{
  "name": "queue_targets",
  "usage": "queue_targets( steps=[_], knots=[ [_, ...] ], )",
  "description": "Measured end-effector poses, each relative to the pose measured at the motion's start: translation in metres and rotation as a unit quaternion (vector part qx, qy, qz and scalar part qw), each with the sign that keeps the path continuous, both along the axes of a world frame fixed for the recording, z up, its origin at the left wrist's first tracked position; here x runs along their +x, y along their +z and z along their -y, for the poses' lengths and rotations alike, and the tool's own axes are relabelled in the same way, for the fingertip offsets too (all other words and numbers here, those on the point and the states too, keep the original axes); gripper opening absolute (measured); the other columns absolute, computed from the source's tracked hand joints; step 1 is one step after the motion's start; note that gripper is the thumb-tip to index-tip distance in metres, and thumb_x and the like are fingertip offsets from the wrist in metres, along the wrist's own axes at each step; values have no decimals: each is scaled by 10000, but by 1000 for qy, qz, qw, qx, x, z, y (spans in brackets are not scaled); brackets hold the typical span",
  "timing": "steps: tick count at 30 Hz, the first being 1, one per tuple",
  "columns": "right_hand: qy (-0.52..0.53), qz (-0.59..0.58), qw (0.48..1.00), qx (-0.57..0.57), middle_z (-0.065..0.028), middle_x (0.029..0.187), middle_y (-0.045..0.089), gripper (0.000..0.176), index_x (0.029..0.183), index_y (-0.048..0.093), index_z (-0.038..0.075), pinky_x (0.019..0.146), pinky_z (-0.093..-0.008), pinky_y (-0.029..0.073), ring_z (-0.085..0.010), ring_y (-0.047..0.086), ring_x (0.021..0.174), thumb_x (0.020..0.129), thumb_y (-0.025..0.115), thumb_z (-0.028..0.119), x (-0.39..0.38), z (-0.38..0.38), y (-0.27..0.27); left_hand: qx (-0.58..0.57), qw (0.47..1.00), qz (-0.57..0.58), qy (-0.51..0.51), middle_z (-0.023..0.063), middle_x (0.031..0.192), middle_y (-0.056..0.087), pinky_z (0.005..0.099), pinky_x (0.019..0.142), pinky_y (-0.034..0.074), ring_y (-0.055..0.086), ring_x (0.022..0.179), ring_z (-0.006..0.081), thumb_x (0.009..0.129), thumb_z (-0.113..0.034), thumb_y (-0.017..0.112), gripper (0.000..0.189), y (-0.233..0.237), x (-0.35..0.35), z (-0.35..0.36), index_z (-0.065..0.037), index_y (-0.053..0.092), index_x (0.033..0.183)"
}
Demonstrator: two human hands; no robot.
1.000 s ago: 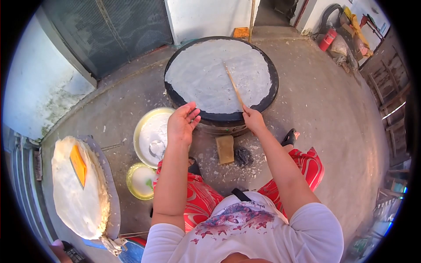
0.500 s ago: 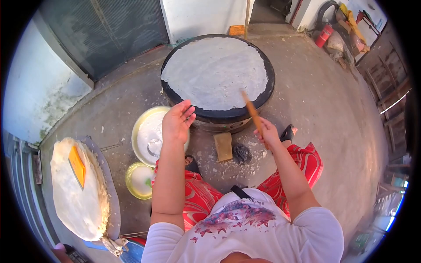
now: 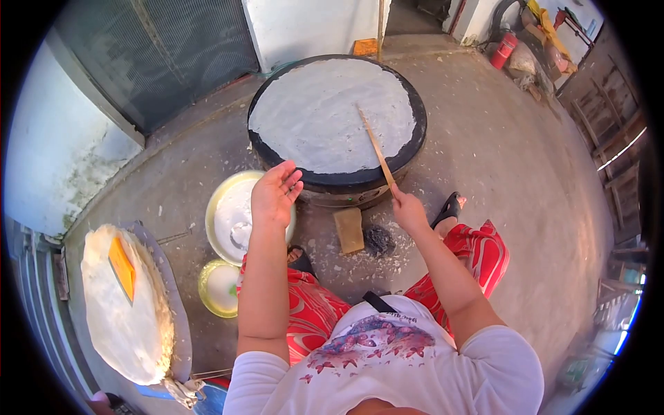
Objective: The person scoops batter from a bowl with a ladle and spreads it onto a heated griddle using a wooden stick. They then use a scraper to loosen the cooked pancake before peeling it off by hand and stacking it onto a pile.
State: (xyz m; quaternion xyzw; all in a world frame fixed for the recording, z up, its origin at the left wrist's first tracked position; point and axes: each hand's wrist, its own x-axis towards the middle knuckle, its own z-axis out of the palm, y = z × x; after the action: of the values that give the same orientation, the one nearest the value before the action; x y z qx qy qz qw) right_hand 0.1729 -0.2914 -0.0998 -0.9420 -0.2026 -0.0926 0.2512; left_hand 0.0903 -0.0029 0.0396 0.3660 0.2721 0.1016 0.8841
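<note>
A large round griddle (image 3: pixel 421 114) with a black rim stands before me. Over most of it lies a thin, pale sheet of batter (image 3: pixel 325 114). My right hand (image 3: pixel 411 211) grips a long, flat wooden stick (image 3: pixel 377 150), its far end over the right half of the sheet. Fingers apart and slightly curled, my left hand (image 3: pixel 272 197) is empty, near the griddle's front left edge. Below it sits a wide, pale yellow basin (image 3: pixel 220 206) of white batter, partly hidden by my forearm. A smaller bowl (image 3: pixel 221 285) of whitish liquid is beside that basin.
At my left rests a tall stack of thin flatbreads (image 3: pixel 119 332) with a yellow scraper (image 3: pixel 122 268) on top. A tan block (image 3: pixel 349 231) and a crumpled black bag (image 3: pixel 378 241) lie between my feet among flakes. A red cylinder (image 3: pixel 504 51) stands far right.
My right hand has moved slightly left, and the stick has swung farther over the sheet, pointing away from me. My left hand keeps nearly the same pose. The view has shifted slightly.
</note>
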Motion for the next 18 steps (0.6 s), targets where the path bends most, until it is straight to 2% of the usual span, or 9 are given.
queue_targets(
  steps=[2, 5, 6, 7, 10, 14, 16, 17, 18],
  knots=[
    [-16, -44, 998, -33, -220, 737, 534, 394, 1208, 478, 214, 515, -398, 446, -352, 559, 579, 819, 492, 155, -9, -8, 12, 3, 1000, 1, 2, 92, 971, 548, 325, 739, 444, 533, 881, 208, 813, -135, 507, 260, 1, -1, 0, 9, 518, 1030],
    [0, -129, 990, 58, -154, 711, 534, 381, 1235, 455, 210, 441, -346, 420, -257, 528, 507, 857, 463, 164, -21, -3, 11, 3, 1000, 1, 3, 93, 971, 548, 322, 739, 444, 534, 881, 207, 810, -133, 510, 258, 2, -2, -2, 10, 521, 1025],
    [-43, -289, 930, 225, -107, 706, 517, 382, 1254, 433, 213, 417, -303, 392, -197, 478, 477, 875, 439, 166, -21, 8, 5, 5, 1000, 0, 5, 93, 968, 546, 320, 739, 444, 534, 881, 207, 808, -132, 513, 258, 3, -2, -2, 12, 522, 1022],
    [-83, -431, 815, 377, -61, 702, 499, 382, 1273, 410, 216, 393, -259, 363, -138, 427, 448, 894, 416, 169, -23, 16, 5, 6, 1000, -1, 7, 92, 965, 544, 319, 739, 443, 534, 881, 206, 805, -131, 516, 257, 4, -3, -2, 13, 523, 1019],
    [-149, -439, 758, 459, 4, 702, 447, 390, 1304, 360, 223, 397, -186, 303, -62, 326, 454, 918, 369, 167, -35, 38, 18, 3, 1000, 0, 13, 114, 992, 530, 314, 747, 446, 526, 906, 230, 795, -116, 528, 299, 6, -4, -2, 52, 513, 1042],
    [-161, -400, 778, 456, -12, 703, 478, 372, 1276, 409, 201, 415, -229, 359, -93, 400, 471, 906, 400, 164, -44, 49, 5, 0, 1000, 4, 6, 112, 991, 531, 315, 750, 444, 525, 906, 230, 796, -119, 527, 298, 2, -5, -2, 50, 516, 1041],
    [-72, -149, 957, 239, -88, 664, 502, 347, 1213, 482, 176, 506, -318, 416, -173, 489, 512, 866, 465, 167, -44, 52, -22, 8, 1000, 3, 2, 110, 990, 530, 317, 751, 443, 525, 905, 229, 798, -126, 526, 294, -1, -4, -1, 48, 519, 1036],
    [-73, -150, 957, 239, -88, 664, 502, 347, 1213, 482, 176, 506, -318, 416, -173, 489, 512, 866, 465, 167, -45, 54, -28, 9, 1000, 2, 1, 110, 990, 530, 317, 751, 443, 525, 905, 229, 798, -126, 526, 294, -3, -4, -1, 48, 519, 1036],
    [-49, -88, 985, 137, -105, 653, 497, 358, 1213, 478, 175, 551, -338, 420, -198, 504, 544, 855, 479, 160, -49, 50, -22, 5, 1000, 3, -2, 110, 991, 531, 315, 749, 443, 525, 905, 229, 798, -127, 527, 295, -4, -3, -1, 48, 520, 1035]
  ],
)
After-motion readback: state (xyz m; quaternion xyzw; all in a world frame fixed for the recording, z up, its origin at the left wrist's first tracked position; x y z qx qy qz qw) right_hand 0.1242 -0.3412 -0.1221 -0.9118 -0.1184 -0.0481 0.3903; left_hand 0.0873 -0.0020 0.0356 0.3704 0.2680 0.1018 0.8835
